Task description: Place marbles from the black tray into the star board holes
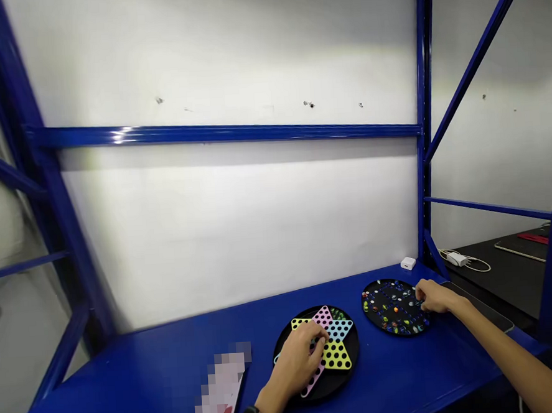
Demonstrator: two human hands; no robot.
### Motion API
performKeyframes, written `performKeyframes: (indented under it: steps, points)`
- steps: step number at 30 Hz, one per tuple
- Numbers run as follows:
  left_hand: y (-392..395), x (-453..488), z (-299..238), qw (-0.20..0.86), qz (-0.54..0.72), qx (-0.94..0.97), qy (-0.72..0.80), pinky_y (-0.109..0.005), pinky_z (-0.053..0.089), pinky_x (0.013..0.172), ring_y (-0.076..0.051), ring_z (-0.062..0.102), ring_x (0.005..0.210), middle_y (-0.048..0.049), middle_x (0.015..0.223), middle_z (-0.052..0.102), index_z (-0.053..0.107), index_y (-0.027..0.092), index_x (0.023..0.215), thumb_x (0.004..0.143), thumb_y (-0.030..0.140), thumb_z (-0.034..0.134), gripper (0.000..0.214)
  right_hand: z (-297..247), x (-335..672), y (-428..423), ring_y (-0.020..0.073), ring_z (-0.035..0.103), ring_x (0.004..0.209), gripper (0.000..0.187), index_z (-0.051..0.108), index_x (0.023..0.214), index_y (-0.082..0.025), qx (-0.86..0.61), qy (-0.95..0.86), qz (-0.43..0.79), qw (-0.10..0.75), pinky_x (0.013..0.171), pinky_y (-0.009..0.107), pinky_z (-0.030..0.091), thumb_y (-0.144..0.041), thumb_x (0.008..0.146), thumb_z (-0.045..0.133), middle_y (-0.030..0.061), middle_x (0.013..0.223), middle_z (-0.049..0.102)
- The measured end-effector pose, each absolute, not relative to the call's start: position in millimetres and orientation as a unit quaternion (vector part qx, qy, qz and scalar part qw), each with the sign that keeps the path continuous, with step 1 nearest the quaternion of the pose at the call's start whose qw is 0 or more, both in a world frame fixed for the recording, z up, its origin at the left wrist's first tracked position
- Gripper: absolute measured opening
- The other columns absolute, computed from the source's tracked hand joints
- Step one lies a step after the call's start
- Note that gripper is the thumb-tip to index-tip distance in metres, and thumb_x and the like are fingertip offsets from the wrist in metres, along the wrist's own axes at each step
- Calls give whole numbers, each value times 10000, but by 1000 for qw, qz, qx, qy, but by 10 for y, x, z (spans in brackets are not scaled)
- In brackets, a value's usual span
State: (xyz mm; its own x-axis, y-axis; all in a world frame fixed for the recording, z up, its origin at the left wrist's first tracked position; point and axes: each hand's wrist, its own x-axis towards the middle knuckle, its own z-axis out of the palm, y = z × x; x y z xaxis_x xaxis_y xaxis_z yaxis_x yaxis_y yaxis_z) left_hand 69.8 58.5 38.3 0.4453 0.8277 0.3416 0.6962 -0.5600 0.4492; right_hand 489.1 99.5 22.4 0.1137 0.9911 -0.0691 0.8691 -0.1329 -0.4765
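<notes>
A Chinese checkers board (337, 355) with a star of pink, yellow and blue holed points sits on a round black base (333, 382). Over the star's middle and left is my left hand (301, 354), its fingers curled and thumb bent in; whatever they hold is hidden. Greenish marbles (339, 314) lie by the board's back rim. To the right, a round black tray (380, 309) carries many scattered glass marbles (396, 310). My right hand (433, 295) reaches onto its right edge, fingertips pinched down among the marbles; no held marble is distinguishable.
Left of the board lies a flat, partly blurred pale item (222, 390) on the blue table (172, 347). A small white box (408, 263) stands at the back right. Blue rack posts (421, 98) frame the table. On a dark surface beyond are a white charger (457, 258) and cable.
</notes>
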Motion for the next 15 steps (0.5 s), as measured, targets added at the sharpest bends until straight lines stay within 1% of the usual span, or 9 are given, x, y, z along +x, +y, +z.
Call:
performKeyframes:
  steps: [3,5,7,9,11,13,15]
  points:
    - [572,708,397,123,270,842,451,-345,499,900,-237,667,968,-41,978,740,674,238,879,938,273,451,233,241,4939,1044,161,642,764,272,647,957,-174,-717,-656,178,155,656,239,471,-61,713,686,24,870,647]
    - [563,714,405,124,271,841,451,-352,499,895,-242,664,964,-40,974,739,675,237,883,941,276,445,240,249,4941,1068,188,652,919,314,674,1008,-182,-704,-677,162,141,748,242,490,-93,711,723,47,978,670]
    - [560,716,403,125,271,841,451,-355,497,893,-241,662,963,-35,973,738,676,241,888,938,270,442,241,250,4913,1084,213,647,1008,349,696,1021,-183,-697,-689,156,122,804,250,494,-114,685,763,68,1060,673]
    - [566,714,391,126,270,841,452,-354,496,892,-234,660,960,-34,970,737,675,242,886,935,266,443,238,247,4862,1091,225,659,996,325,704,1001,-171,-701,-688,156,106,788,258,502,-120,685,762,88,1079,669]
    - [578,711,374,125,269,841,453,-351,492,894,-229,658,960,-38,972,736,674,239,886,933,265,447,233,246,4804,1089,225,674,936,270,701,959,-165,-709,-682,151,97,729,261,505,-117,697,746,102,1077,663]
    - [589,710,360,125,269,840,454,-347,489,892,-228,655,964,-43,979,736,674,239,886,931,265,454,226,251,4752,1079,213,682,836,219,688,893,-170,-718,-675,144,87,655,262,498,-98,691,733,98,1046,662]
    - [595,713,355,123,270,840,454,-343,487,882,-227,652,962,-45,979,735,673,241,884,924,258,459,218,265,4711,1062,185,665,681,195,662,819,-177,-727,-666,139,92,575,266,481,-63,669,714,78,976,662]
